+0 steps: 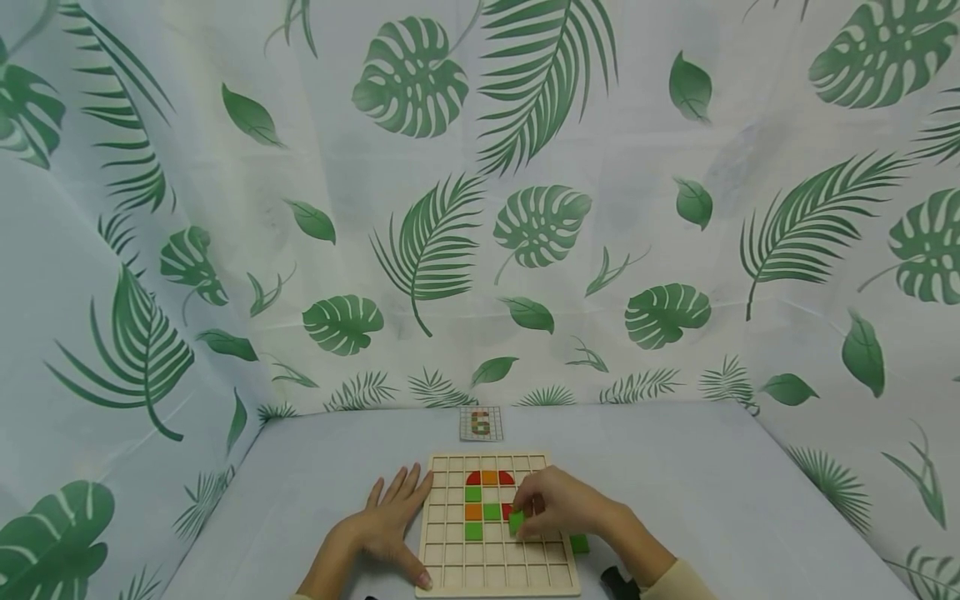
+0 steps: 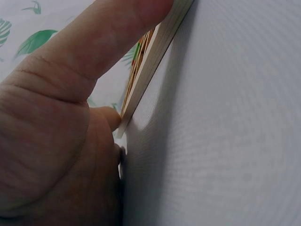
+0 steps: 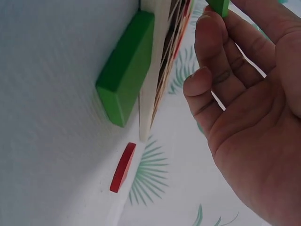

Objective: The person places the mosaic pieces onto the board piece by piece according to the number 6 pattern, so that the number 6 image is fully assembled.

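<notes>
A wooden grid board (image 1: 495, 577) lies on the table. My left hand (image 1: 386, 521) is spread along its left edge, fingers straight, thumb touching the lower left corner. Over the right half of the board, my right hand (image 1: 564, 502) pinches a green square tile (image 1: 516, 523) between thumb and fingers; the right wrist view catches only a corner of that tile (image 3: 219, 6). Set in the grid are a top row with an orange tile (image 1: 490, 477) between two rounded red ones, green tiles at the left, and a middle row of orange, green (image 1: 491, 512) and a partly covered red.
Beside the board's right edge lies a loose green tile (image 3: 127, 66), with a thin red piece (image 3: 123, 167) farther off. A small card (image 1: 481, 424) bearing a coloured grid pattern sits behind the board. Leaf-printed cloth (image 1: 540, 225) hangs around the table.
</notes>
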Demonstrator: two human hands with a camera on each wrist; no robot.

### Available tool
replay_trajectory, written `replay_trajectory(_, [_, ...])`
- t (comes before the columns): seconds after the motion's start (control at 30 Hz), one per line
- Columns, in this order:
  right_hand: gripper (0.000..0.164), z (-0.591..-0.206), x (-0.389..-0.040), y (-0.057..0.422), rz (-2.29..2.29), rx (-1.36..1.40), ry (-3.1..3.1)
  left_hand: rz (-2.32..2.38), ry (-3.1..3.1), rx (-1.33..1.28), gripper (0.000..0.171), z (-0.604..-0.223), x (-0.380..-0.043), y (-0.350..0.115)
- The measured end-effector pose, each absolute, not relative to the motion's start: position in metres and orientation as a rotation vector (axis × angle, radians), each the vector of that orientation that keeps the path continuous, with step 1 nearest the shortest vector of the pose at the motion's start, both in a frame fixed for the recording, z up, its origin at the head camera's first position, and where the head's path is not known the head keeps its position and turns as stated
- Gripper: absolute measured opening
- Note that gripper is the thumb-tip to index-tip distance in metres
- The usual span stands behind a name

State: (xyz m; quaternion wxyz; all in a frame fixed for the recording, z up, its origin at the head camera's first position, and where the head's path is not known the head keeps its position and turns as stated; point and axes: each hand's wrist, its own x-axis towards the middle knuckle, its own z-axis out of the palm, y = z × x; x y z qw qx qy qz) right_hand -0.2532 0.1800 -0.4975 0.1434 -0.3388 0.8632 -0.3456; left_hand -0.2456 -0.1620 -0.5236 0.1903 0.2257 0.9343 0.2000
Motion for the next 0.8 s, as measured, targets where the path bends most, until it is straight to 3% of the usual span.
replay_trajectory(0.8, [0.023,-0.5,-0.248,0.168,-0.88,-1.094,2.525,0.571,2.623,0.639,0.153,-0.524,-0.245,-0.163])
